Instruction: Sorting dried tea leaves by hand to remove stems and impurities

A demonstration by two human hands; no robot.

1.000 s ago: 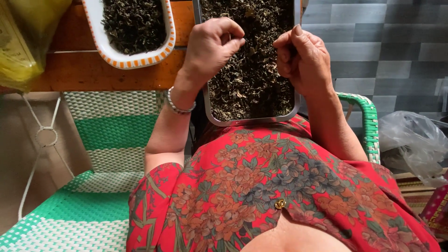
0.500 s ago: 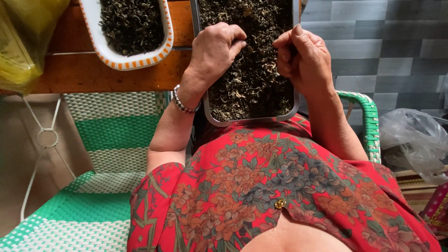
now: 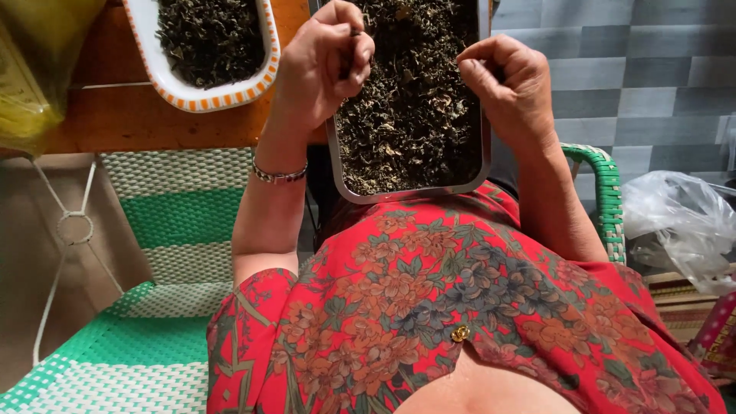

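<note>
A rectangular metal tray point(image 3: 335, 157) heaped with dark dried leaves point(image 3: 410, 115) lay near the person, right of centre, slightly tilted.

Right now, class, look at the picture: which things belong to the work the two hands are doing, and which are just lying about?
In the work:
left hand, pinching a dark leaf piece
right hand, fingers curled
metal tray of dried leaves
white dish with orange-striped rim, also holding dried leaves

Lying about:
green-and-white woven chair
clear plastic bag
yellow bag
</note>
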